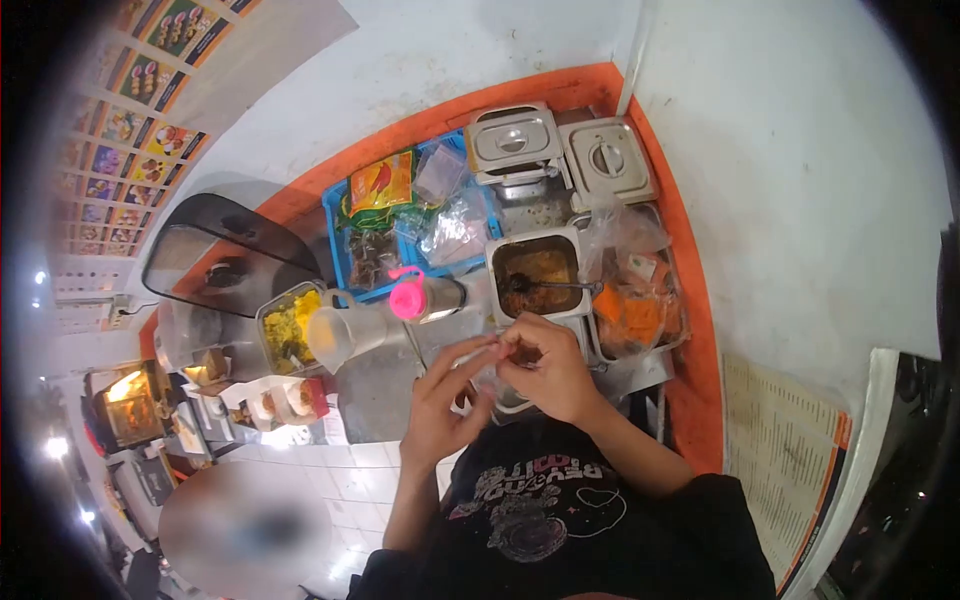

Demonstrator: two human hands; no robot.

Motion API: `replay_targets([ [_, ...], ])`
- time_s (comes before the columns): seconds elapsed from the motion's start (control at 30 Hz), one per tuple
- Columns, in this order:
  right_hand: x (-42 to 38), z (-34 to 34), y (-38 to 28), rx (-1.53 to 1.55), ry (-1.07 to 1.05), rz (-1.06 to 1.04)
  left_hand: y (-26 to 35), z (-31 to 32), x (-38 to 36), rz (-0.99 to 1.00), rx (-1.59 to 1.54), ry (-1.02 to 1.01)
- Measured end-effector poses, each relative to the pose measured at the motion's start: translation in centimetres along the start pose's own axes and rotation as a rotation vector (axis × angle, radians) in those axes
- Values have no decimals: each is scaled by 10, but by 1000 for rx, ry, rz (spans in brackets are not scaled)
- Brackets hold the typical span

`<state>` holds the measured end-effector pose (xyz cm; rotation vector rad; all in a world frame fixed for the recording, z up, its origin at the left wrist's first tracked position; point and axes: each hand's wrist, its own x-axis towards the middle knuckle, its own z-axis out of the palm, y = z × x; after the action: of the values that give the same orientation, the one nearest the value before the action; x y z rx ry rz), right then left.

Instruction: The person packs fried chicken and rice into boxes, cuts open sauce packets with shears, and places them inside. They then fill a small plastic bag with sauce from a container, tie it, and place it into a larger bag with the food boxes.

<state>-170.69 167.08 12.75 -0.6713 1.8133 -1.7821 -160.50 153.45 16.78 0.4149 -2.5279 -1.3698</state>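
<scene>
Two bare hands close together at chest height: left hand (437,410) with thumb and fingers well parted, right hand (548,368) with a narrow pinch of thumb and forefinger, tips at or very near the left's. Cannot tell what, if anything, is between them. Just below, a glint of clear plastic film (486,382), perhaps held, perhaps not; likely weightless, soft, clingy and quick to tear, so best taken by a single edge.

At one o'clock, near the right knuckles, an open steel food pan (497,283) of brown sauce: probably stiff, heavy, slick at the rim, best gripped on two opposite sides and kept level. Across it, a black ladle (562,286), easiest by the handle, pointing to three o'clock.

Tight on most sides: pink-capped bottle (409,299) at ten to eleven, likely tippy; plastic-bagged orange food (634,318) at two. More room at nine, over bare steel counter (378,392), below the translucent pitcher (337,337).
</scene>
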Motion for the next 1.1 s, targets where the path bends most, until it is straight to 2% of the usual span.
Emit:
replay_targets([
  [0.07, 8, -13, 1, 136, -120, 97, -3, 0, 11, 205, -40, -102],
  [0.1, 14, -18, 3, 258, -217, 162, -16, -1, 9, 240, 38, -116],
  [0.13, 25, -26, 6, 247, -221, 167, -21, -3, 10, 237, 28, -109],
  [0.2, 63, -49, 14, 151, -292, 57, -30, -8, 12, 280, 125, 37],
  [0.23, 88, -68, 1, 349, -32, 380, -32, -12, 9, 266, 122, 39],
  [0.27, 122, -93, 18, -283, 159, 382, -31, -18, 5, 198, 114, 48],
  [0.33, 182, -156, 100, -783, 479, -75, -32, -23, 1, 122, 103, 61],
  [0.37, 199, -182, 122, -1023, 470, -5, -34, -24, -1, 154, 80, 42],
  [0.43, 222, -201, 143, -1209, 345, 258, -37, -25, -6, 162, 57, 17],
  [0.47, 229, -207, 153, -1207, 321, 271, -40, -24, -8, 176, 62, 17],
  [0.57, 226, -203, 161, -1172, 301, 71, -42, -23, -18, 126, 38, -3],
  [0.67, 222, -201, 144, -1137, 382, 123, -41, -20, -17, 95, 11, -16],
  [0.7, 218, -201, 136, -1086, 412, 16, -42, -20, -18, 82, -9, -27],
  [0.8, 197, -177, 85, -962, 434, 65, -46, -22, -19, 96, -10, -31],
  [0.93, 148, -113, 40, -799, 183, -59, -46, -22, -16, 146, -8, -40],
  [1.0, 123, -79, 54, -784, -144, -54, -45, -22, -15, 154, -25, -52],
  [1.07, 101, -49, 90, -787, -319, -258, -44, -22, -14, 159, -42, -64],
  [1.1, 94, -39, 87, -789, -368, -198, -43, -22, -13, 157, -45, -72],
])
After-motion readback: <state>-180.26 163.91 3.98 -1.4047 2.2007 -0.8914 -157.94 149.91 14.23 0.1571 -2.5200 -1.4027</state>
